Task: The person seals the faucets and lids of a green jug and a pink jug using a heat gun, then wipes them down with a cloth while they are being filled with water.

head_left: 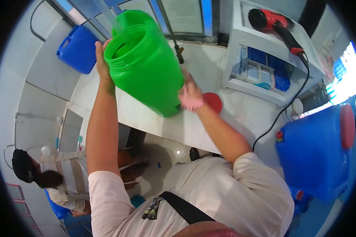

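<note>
A green wide-mouth plastic jug [150, 75] is tilted over the white counter, its uncapped threaded mouth facing up and left. My left hand [103, 65] grips it beside the mouth, with the fingers partly hidden behind it. Against its lower right side is my right hand [190, 93], slightly blurred; something pink shows at the palm, and I cannot make out what it is. A clear stream or tube [116, 25] runs down into the mouth. Just right of my right hand lies a round red lid [213, 103] on the counter [203, 55].
A red and black heat gun [271, 21] rests on a white shelf unit [251, 93], its cord [279, 118] trailing down. Blue jugs stand at left [78, 49] and right [312, 152]. A small tap [179, 53] is behind the green jug. Another person [55, 173] is at lower left.
</note>
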A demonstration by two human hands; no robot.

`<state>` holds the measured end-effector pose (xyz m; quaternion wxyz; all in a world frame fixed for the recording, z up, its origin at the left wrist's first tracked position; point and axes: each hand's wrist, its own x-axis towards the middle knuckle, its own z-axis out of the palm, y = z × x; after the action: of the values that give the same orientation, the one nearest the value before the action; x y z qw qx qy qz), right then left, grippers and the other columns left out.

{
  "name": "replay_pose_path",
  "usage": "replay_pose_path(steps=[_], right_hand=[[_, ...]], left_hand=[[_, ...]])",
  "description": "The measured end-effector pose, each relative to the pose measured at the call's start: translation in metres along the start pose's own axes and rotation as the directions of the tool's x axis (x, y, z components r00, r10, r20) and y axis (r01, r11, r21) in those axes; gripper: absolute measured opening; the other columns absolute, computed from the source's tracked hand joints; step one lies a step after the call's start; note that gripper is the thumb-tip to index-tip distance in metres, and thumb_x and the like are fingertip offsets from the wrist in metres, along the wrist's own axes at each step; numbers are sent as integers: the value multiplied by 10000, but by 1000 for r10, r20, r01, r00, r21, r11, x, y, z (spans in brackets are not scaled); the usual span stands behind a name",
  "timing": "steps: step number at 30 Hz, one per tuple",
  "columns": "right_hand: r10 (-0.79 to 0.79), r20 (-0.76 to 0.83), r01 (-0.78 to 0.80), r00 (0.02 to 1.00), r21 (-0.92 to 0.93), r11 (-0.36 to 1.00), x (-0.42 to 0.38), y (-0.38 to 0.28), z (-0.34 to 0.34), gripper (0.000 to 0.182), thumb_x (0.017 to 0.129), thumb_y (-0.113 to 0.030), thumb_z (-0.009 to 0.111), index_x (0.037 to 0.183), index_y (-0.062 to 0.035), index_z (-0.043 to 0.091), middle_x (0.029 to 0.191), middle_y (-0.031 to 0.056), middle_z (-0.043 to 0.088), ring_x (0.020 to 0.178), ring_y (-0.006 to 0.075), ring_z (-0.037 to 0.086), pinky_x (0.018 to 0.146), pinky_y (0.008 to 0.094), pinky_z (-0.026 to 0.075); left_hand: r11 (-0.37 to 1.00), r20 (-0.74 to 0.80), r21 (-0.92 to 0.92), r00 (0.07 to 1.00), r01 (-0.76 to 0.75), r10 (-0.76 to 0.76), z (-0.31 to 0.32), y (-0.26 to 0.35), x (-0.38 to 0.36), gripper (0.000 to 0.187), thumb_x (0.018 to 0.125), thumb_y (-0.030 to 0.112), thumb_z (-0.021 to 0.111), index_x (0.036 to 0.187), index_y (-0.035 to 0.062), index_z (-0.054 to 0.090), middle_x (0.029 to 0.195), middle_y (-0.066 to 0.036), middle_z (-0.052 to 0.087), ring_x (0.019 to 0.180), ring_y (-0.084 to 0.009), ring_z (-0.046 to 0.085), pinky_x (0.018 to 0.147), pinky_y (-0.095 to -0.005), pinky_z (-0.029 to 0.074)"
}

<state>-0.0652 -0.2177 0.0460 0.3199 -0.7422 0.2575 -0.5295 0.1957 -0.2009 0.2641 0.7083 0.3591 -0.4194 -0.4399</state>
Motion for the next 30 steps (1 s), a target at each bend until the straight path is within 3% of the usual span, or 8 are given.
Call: replay_pose_path(steps=[2, 4, 8, 11, 15, 19, 26, 30], right_hand=[[-152, -96, 122, 984, -265, 957, -42, -23, 4, 496, 1074, -265, 420, 1525, -62, 373, 1517, 222, 435, 1386, 287, 435, 1156, 377, 345], [581, 39, -447, 813, 683, 578, -49, -75, -12, 367, 991, -97, 467, 1344, -23, 538, 1310, 194, 550, 1235, 231, 527, 1028, 319, 430], [603, 306, -620, 737, 661, 422, -33, -134, -84, 311, 1025, -169, 472, 1281, -19, 567, 1218, 177, 614, 1211, 276, 566, 1057, 384, 421], [-84, 174, 12, 981, 379, 925, -9, -155, -109, 261, 1007, -187, 503, 1167, -24, 627, 986, 143, 664, 1017, 283, 649, 900, 394, 500], [-125, 557, 44, 821, 157, 987, 40, -205, -139, 206, 985, -196, 527, 1049, -36, 640, 920, 137, 686, 878, 306, 668, 762, 413, 519], [10, 627, 18, 779, -38, 999, 64, -214, -147, 194, 948, -187, 570, 1054, -35, 627, 905, 138, 692, 834, 293, 668, 734, 399, 513], [-170, 804, 0, 570, 206, 978, 80, -218, -136, 224, 909, -204, 637, 1059, -38, 629, 938, 123, 701, 848, 295, 664, 736, 374, 508], [-124, 807, 111, 577, 73, 991, 80, -220, -81, 263, 901, -214, 661, 1101, -45, 645, 984, 109, 708, 884, 257, 678, 772, 356, 523]], left_hand=[[1000, -32, -15, 999, -9, 8, 7, 2, -6, 641, 1022, 587, 441, 1261, 22, 625, 1094, -129, 703, 989, -254, 676, 907, -391, 546], [848, -76, 454, 936, -274, 343, 1, 4, -12, 516, 1067, 441, 437, 1252, -7, 614, 1204, -137, 655, 1096, -234, 628, 979, -361, 490], [263, 127, 738, 511, -621, 850, 23, 9, -77, 279, 1030, 108, 519, 1260, -40, 467, 1247, -184, 590, 1154, -245, 587, 1053, -371, 451], [296, 501, 457, 518, -839, 694, 51, -9, -153, 424, 986, 210, 573, 1296, -34, 417, 1265, -220, 561, 1196, -318, 548, 1052, -466, 426], [577, 546, 657, 834, -485, 79, 112, -26, -199, 896, 826, 313, 804, 1488, -10, 294, 1418, -188, 484, 1300, -281, 480, 1091, -450, 381], [788, 283, 608, 901, 96, -328, 107, -20, -210, 544, 836, 197, 823, 1280, -8, 585, 1092, -108, 673, 1010, -147, 613, 886, -327, 503], [926, 901, 325, 360, -191, -242, 31, 18, -195, 518, 911, 299, 753, 1298, -5, 593, 1050, -87, 685, 988, -128, 614, 844, -331, 521], [840, 184, 196, 822, 507, -539, 4, -58, -234, 476, 920, 214, 733, 1338, 37, 588, 1239, -79, 641, 1079, -180, 624, 942, -350, 515]])
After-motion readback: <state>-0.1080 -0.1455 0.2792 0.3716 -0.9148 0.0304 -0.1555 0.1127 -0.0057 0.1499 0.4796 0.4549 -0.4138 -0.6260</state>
